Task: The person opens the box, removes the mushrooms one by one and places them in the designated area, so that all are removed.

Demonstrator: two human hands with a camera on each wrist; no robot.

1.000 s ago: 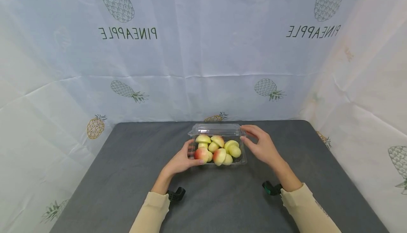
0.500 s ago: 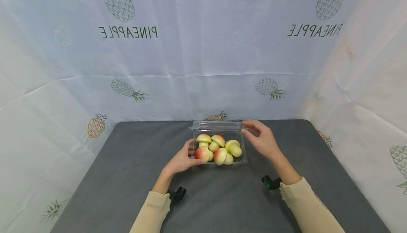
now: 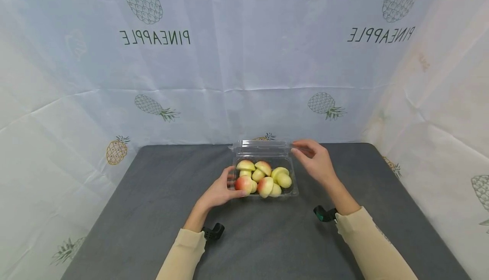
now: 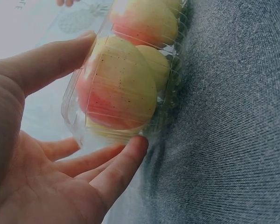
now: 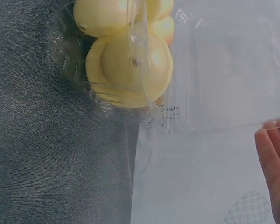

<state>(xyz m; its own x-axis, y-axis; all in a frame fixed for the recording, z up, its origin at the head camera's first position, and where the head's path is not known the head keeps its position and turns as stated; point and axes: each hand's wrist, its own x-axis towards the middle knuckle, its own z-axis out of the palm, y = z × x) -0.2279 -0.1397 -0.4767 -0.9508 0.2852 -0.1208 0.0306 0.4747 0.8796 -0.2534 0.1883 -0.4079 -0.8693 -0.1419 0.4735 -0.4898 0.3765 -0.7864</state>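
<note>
Gripping the clear box (image 3: 294, 188) by its left end, thumb opposite curved fingers, is our left hand (image 3: 222, 190); our right hand (image 3: 318, 161), loosely extended, touches the raised lid (image 3: 263, 145). We seem to be positioning that lid, which calls for anchoring below. The box sits toward the far side of the table (image 3: 160, 212), its long axis left-right.

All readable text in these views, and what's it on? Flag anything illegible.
"PINEAPPLE", mirrored: backdrop, left of head view.
"PINEAPPLE", mirrored: backdrop, right of head view.
Left wrist view: letters at top-left edge, cut off and faint.
Right sleeve: dark marks, too blurred to read.
Clear container: none I can make out.
</note>
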